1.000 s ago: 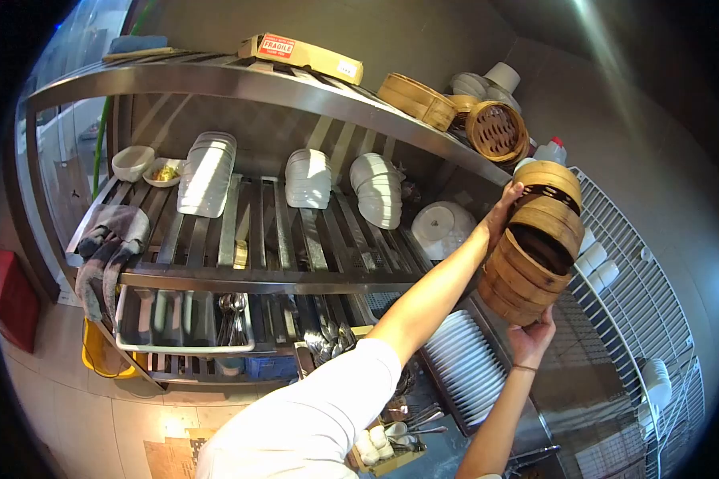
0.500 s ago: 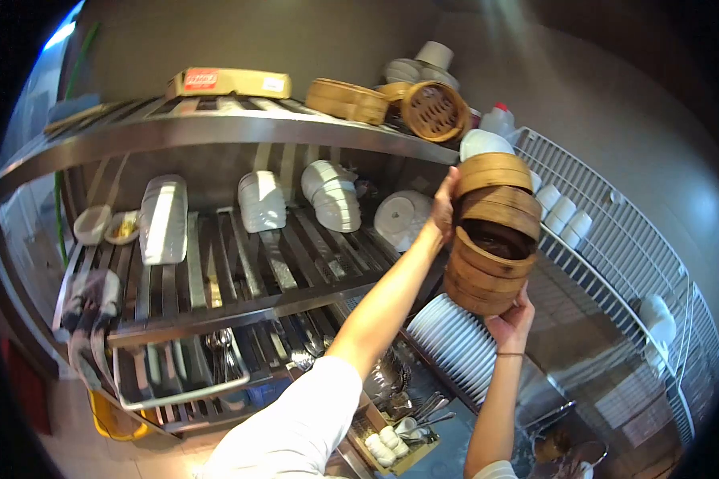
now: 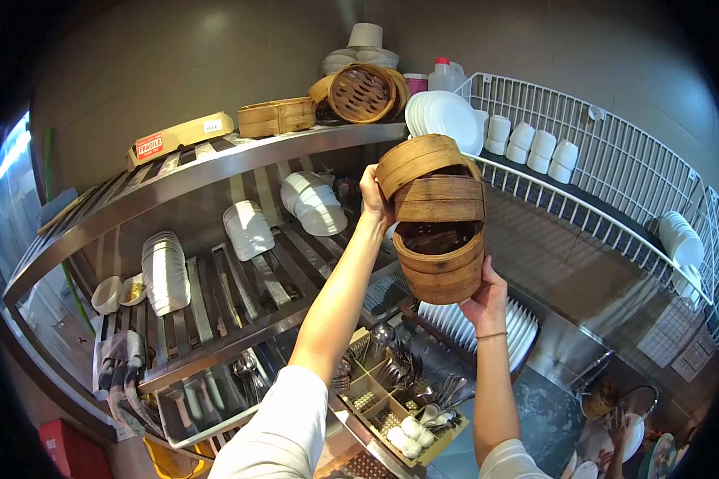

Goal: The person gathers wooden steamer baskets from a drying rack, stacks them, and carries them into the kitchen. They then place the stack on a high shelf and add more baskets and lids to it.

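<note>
We see the slatted metal shelf unit (image 3: 240, 157) spread across the left, its upper front edge ending near our bamboo steamers (image 3: 439, 199). On the right, the white wire rack (image 3: 564, 191) curves along the wall (image 3: 551, 243); below its lower rail, open room shows to the steamers' right. We hold the steamers aloft in a staggered stack, their edges misaligned and one dark interior facing us. The divided cutlery box (image 3: 395, 383) lies lower down, well apart; the row of white plates (image 3: 523, 331) shows just below the stack's bottom edge. Our left hand (image 3: 375, 195) curls its grip partway around the upper tiers' left side, fingers partly hidden. Our right hand (image 3: 487, 295) cups its grip against the lowest tier's right edge.
</note>
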Tool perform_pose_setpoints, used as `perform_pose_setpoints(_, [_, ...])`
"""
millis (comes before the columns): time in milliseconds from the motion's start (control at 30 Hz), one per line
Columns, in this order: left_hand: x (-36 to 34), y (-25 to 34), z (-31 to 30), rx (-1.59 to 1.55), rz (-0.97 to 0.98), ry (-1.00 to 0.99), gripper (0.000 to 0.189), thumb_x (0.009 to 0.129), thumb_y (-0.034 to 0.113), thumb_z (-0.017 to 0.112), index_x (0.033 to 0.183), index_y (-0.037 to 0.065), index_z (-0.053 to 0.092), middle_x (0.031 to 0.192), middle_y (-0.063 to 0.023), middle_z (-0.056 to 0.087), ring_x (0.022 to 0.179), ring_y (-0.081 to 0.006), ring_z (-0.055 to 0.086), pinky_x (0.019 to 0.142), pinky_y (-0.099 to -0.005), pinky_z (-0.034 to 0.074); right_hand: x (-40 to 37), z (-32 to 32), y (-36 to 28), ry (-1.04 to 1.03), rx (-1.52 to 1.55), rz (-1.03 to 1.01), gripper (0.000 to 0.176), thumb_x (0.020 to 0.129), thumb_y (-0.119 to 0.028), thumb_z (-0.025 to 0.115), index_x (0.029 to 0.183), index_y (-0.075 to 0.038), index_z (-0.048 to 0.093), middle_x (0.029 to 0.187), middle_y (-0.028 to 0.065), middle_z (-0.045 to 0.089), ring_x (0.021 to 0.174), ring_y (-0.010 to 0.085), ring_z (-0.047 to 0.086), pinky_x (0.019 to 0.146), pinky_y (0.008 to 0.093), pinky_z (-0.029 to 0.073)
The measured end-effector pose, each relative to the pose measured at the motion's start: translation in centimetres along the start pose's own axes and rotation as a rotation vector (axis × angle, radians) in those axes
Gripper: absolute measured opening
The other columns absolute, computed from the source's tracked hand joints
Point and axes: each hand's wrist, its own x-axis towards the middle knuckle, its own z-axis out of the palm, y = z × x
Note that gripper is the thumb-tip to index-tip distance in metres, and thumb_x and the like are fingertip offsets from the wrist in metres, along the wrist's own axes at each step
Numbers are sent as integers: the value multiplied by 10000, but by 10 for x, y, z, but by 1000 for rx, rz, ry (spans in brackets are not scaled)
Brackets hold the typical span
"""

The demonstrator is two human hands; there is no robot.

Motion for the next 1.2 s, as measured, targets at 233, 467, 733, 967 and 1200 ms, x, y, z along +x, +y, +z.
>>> perform_pose_setpoints(233, [-1, -10, -35, -145, 17, 106, 270, 817, 287, 425, 817, 92, 612, 811, -61, 636, 739, -219, 612, 698, -360, 517, 25, -26, 22, 12, -9, 67, 408, 949, -341, 553, 1263, -81, 567, 1329, 75, 570, 1246, 275, 512, 1076, 458, 376])
perform_pose_setpoints(467, [-6, 34, -128, 5, 76, 211, 296, 785, 327, 505, 922, 88, 615, 948, -86, 650, 916, -259, 610, 838, -392, 488, 70, -40, 102, 1, 38, 212, 403, 937, -307, 586, 1250, -55, 560, 1283, 93, 594, 1215, 278, 533, 1045, 451, 415])
perform_pose_setpoints(733, [-40, 112, -252, 276, 324, 346, 549, 982, 464, 486, 1030, -64, 625, 1001, -141, 653, 911, -202, 627, 850, -348, 507, 119, -44, 263, 56, 145, 415, 341, 962, -293, 551, 1230, -82, 566, 1292, 90, 585, 1207, 266, 540, 1053, 453, 408])
perform_pose_setpoints(967, [-63, 149, -329, 1611, 797, 555, 468, 893, 408, 650, 980, -50, 618, 1191, -224, 559, 1025, -364, 567, 894, -416, 451, 175, -19, 287, 88, -991, 609, 742, 895, -643, 487, 1171, 42, 555, 986, 212, 662, 725, 307, 683, 615, 437, 580])
perform_pose_setpoints(1200, [-60, 148, -355, 1886, 279, 499, 449, 738, 403, 785, 871, 10, 613, 1009, -188, 555, 941, -392, 561, 802, -484, 463, 175, -3, 240, -287, -1642, 453, 405, 870, -312, 666, 1122, 2, 620, 883, 88, 668, 625, 147, 627, 514, 293, 518])
